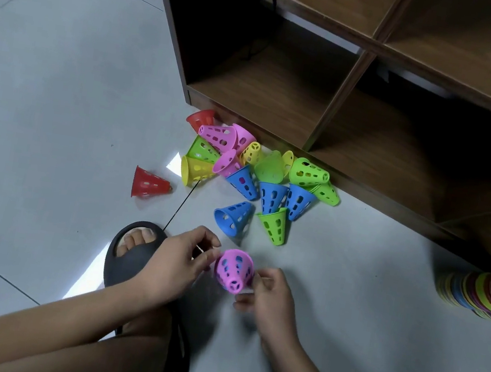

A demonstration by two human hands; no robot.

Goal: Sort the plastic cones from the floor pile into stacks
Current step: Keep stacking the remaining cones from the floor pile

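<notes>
A pink perforated cone (pixel 234 270) stands upright on the tiled floor between my two hands. My left hand (pixel 175 263) pinches its left rim with curled fingers. My right hand (pixel 269 299) grips its right side and base. Beyond them lies a loose pile of cones (pixel 259 172) in pink, yellow, green and blue, tumbled on their sides. A blue cone (pixel 232 217) and a green cone (pixel 275 226) lie nearest me. One red cone (pixel 148 184) lies apart at the left, another red cone (pixel 201 118) at the pile's far edge.
A brown wooden cubby shelf (pixel 330 109) stands right behind the pile, with a black cable hanging in it. A stack of coloured flat discs (pixel 484 296) lies at the right edge. My foot in a black slipper (pixel 134 252) rests by my left hand.
</notes>
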